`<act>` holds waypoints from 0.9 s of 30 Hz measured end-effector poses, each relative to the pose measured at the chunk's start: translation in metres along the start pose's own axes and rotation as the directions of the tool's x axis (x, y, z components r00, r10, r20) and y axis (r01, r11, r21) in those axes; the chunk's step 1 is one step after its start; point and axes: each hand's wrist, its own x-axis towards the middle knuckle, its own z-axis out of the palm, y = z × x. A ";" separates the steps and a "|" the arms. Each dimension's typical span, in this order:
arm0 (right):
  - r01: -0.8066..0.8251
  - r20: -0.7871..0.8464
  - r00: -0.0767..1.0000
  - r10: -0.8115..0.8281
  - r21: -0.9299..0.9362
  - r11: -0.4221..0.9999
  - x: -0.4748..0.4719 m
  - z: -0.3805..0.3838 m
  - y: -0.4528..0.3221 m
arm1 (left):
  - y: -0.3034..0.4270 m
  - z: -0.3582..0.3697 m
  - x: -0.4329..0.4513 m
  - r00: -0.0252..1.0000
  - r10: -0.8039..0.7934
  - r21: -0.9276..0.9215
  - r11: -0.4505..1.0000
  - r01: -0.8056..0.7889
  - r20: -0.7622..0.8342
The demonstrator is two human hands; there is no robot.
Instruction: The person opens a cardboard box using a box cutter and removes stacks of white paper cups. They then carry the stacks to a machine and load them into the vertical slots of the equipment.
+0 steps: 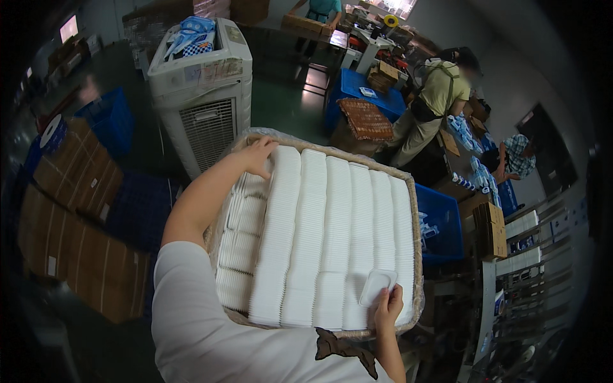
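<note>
A large carton (417, 249) with a clear plastic liner stands before me, packed with long rows of thin white plastic lids (309, 230). My left hand (256, 158) is at the carton's far left corner, fingers and thumb spread, by the end of the leftmost upper row. Whether it presses on that row is hard to see. Between the thumb and fingers of my right hand (389, 306) is a single white lid (378, 286) with rounded corners, over the near right part of the rows. A lower layer of lids (239, 239) shows along the left side.
A white air cooler (201, 95) stands beyond the carton's left corner, packs on top. Blue crates (443, 220) sit to the right, brown cartons (91, 249) to the left. One person (431, 95) bends over a packing table; another person (515, 158) works farther right. Metal rollers (522, 239) run along the right.
</note>
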 end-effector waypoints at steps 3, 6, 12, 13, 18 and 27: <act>0.035 -0.041 0.999 -0.036 -0.035 0.999 0.000 0.001 -0.003 | 0.007 0.007 -0.002 0.992 -0.103 -0.101 0.989 0.111 0.076; 0.068 -0.066 0.995 -0.074 -0.079 0.995 0.000 -0.001 -0.001 | 0.025 0.012 -0.011 0.979 -0.134 -0.192 0.968 0.163 0.154; 0.055 -0.002 0.998 -0.055 -0.051 0.997 0.004 0.001 -0.009 | -0.010 0.063 -0.007 0.950 -0.312 -0.580 0.774 0.254 -0.001; 0.057 -0.002 0.998 -0.057 -0.060 0.997 0.001 0.001 -0.009 | -0.006 0.070 -0.008 0.926 -0.378 -0.645 0.710 0.282 -0.011; 0.058 -0.002 0.998 -0.058 -0.019 0.998 0.001 -0.001 -0.002 | 0.016 0.072 -0.010 0.885 -0.449 -0.797 0.488 0.355 0.119; 0.042 0.010 0.999 -0.042 0.071 0.997 0.002 -0.001 0.001 | 0.048 0.044 -0.040 0.761 -0.526 -0.347 0.844 0.410 -0.380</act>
